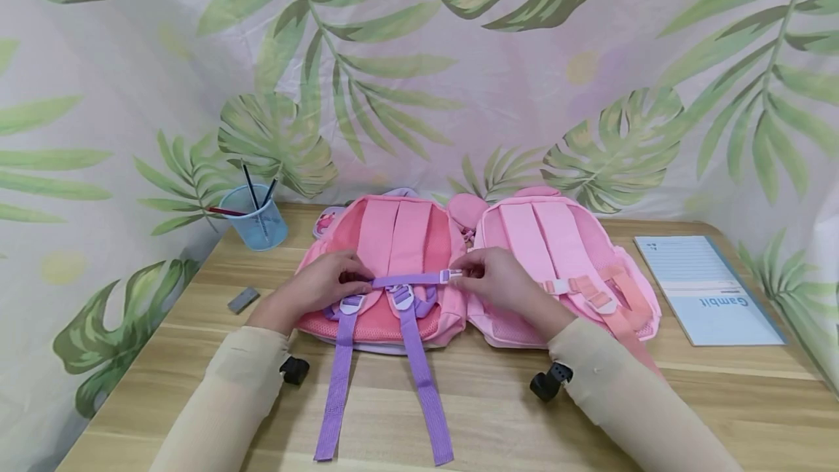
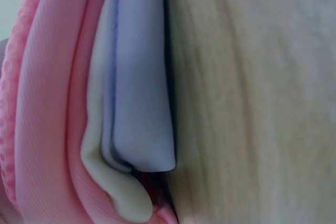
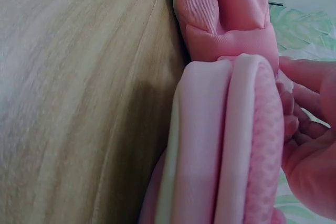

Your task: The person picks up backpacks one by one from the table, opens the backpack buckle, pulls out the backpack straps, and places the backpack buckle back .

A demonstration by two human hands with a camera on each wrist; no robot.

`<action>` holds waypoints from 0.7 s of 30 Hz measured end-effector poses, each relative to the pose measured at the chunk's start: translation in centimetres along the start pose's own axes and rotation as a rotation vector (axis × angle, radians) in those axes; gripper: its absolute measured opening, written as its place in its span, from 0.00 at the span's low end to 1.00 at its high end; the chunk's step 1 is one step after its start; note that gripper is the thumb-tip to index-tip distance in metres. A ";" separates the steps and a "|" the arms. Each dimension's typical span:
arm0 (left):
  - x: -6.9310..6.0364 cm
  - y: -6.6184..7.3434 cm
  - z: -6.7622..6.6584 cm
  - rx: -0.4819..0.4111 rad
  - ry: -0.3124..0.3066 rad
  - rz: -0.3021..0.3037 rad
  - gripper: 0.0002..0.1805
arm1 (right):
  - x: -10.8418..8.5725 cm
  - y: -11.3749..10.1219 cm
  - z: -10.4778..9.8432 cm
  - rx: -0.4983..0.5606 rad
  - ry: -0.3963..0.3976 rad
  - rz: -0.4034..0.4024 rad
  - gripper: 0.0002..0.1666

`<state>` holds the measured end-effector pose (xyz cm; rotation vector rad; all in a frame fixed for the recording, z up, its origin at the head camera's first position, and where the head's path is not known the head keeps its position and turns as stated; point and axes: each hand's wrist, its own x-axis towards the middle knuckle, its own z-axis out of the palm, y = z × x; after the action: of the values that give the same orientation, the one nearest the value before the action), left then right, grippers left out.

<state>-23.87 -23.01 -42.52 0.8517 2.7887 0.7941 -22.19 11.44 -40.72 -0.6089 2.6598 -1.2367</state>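
Observation:
Two pink backpacks lie side by side, straps up, in the head view. Across the left backpack (image 1: 446, 315) runs a purple strap (image 1: 413, 280) with a white buckle (image 1: 449, 276) at its right end. My left hand (image 1: 331, 279) pinches the strap's left end; my right hand (image 1: 494, 279) pinches the buckle end. Two purple webbing tails (image 1: 422, 384) hang toward the front edge. The right backpack (image 1: 511, 330) has a peach strap with a pale buckle (image 1: 560, 286). In the right wrist view my right hand (image 3: 315, 129) shows curled fingers beside a backpack's edge (image 3: 202, 145).
A blue mesh pen cup (image 1: 262, 228) with several pens stands at the back left, a grey eraser (image 1: 244, 300) in front of it. At the right lies a blue-and-white notebook (image 1: 714, 297). A round pink piece (image 1: 467, 211) sits between the backpacks' tops.

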 end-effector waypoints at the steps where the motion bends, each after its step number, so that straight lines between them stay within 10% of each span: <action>1: 0.0 0.0 0.0 -0.002 0.001 -0.005 0.09 | 0.0 0.0 0.0 -0.015 0.002 -0.007 0.11; 21: 0.1 0.5 0.0 0.015 0.014 -0.044 0.06 | -0.4 -0.4 -0.4 -0.075 -0.051 0.010 0.14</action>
<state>-23.69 -22.62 -42.25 0.7878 2.8184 0.7760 -21.78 11.68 -40.17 -0.6285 2.6744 -1.1078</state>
